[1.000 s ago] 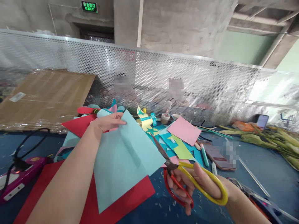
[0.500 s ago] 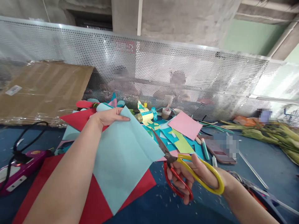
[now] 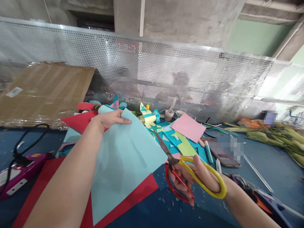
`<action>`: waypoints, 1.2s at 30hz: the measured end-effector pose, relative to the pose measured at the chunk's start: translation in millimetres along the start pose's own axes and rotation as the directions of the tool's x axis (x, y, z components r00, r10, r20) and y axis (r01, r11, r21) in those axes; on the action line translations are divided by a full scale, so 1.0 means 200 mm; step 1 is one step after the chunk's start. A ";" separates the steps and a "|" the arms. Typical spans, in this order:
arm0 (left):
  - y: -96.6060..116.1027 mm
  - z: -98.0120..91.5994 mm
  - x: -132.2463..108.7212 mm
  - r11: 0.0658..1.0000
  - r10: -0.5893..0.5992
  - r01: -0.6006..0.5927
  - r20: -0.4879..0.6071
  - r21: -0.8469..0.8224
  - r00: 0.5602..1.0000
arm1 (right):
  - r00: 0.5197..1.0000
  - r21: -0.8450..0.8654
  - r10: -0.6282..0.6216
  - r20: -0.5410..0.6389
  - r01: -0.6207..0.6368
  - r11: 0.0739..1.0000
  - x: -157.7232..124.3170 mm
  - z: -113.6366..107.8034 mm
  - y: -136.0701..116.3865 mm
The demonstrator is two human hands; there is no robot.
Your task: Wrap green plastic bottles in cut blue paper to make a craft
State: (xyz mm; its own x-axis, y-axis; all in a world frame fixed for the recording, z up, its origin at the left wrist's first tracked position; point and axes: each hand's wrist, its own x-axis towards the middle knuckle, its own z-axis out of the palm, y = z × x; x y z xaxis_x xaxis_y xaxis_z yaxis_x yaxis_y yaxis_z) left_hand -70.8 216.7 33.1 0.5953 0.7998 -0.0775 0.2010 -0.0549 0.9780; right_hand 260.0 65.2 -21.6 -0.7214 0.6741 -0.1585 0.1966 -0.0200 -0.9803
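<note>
My left hand pinches the far corner of a light blue paper sheet and holds it up over the table. My right hand grips scissors with one yellow and one red handle. Their dark blades point up and left, with the tips right beside the sheet's right edge. A red sheet lies flat under the blue one.
Coloured paper pieces, a pink sheet, pens and a phone litter the blue table. A purple tool with a black cord lies left. Cardboard leans on a perforated metal screen. Green stalks lie far right.
The blue sheet has shifted and hangs lower toward me. The scissors moved slightly left toward its right edge. The view tilted down a little since the earliest frame.
</note>
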 end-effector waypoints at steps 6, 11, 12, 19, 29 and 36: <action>0.00 -0.01 -0.01 0.999 0.037 -0.037 -0.007 -0.021 0.999 | 0.999 0.083 -0.036 0.011 0.035 0.996 0.01 0.00 0.02; 0.01 -0.01 -0.02 0.999 0.043 -0.043 0.002 -0.023 0.999 | 0.999 0.102 -0.049 0.014 0.047 0.994 0.01 0.00 0.04; 0.01 -0.01 -0.02 0.999 0.045 -0.044 0.003 -0.024 0.999 | 0.999 0.112 -0.037 0.019 0.035 0.993 0.01 0.00 0.05; 0.02 0.00 -0.03 0.997 0.068 -0.068 -0.010 -0.033 0.998 | 0.999 0.164 -0.030 0.042 0.022 0.986 0.01 -0.01 0.06; 0.02 0.00 -0.03 0.997 0.070 -0.071 -0.030 -0.039 0.997 | 0.999 0.239 -0.028 0.022 0.021 0.971 0.01 -0.02 0.11; 0.02 0.00 -0.04 0.996 0.070 -0.072 -0.042 -0.048 0.997 | 1.000 0.193 0.006 0.027 -0.011 0.981 0.02 -0.01 0.12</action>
State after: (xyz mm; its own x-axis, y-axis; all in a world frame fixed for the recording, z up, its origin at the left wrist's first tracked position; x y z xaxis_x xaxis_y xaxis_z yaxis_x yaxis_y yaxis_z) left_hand -74.9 210.1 37.8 0.5744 0.8186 -0.0004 0.1202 -0.0839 0.9892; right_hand 262.0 68.6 -44.9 -0.7379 0.6538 -0.1676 0.0731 -0.1694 -0.9828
